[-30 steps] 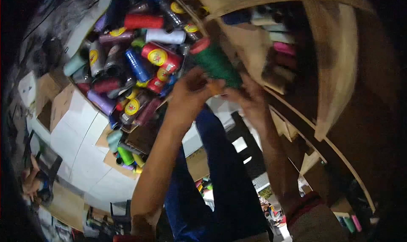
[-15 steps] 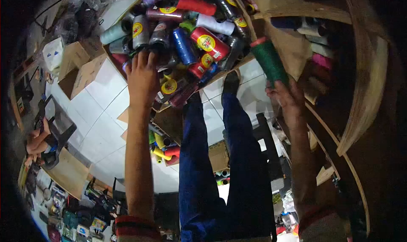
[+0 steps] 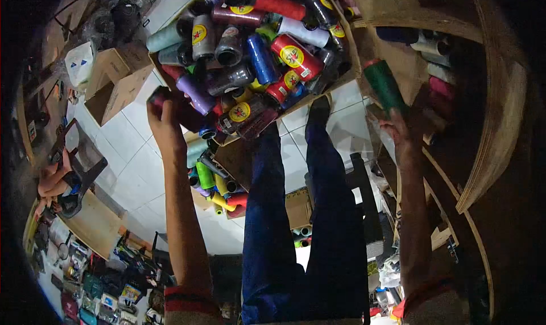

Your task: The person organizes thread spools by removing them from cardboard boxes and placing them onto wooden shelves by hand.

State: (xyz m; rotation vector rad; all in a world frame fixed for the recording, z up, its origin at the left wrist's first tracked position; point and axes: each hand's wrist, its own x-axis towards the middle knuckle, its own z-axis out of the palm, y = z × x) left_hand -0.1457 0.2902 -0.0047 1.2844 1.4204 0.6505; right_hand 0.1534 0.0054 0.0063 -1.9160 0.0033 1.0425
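My left hand (image 3: 165,126) is wrapped round a dark maroon thread spool (image 3: 187,111) at the left edge of a large box (image 3: 357,69) full of spools. To the right of the box, my right hand (image 3: 401,128) grips the lower end of a green thread cone (image 3: 385,83), whose reddish end points up and left. In the box lie a blue spool (image 3: 261,60), a red spool with a yellow label (image 3: 297,57), a white spool (image 3: 303,32) and a purple spool (image 3: 195,94), among several others.
More spools, one bright green (image 3: 205,176), lie below the box. An open carton (image 3: 122,89) stands on the tiled floor at left. Wooden shelving (image 3: 497,143) with spools curves along the right. Another person (image 3: 57,180) sits at far left.
My left hand has come out of the pile, shifted left and now holds a dark maroon spool. My right hand and the green cone have moved slightly right.
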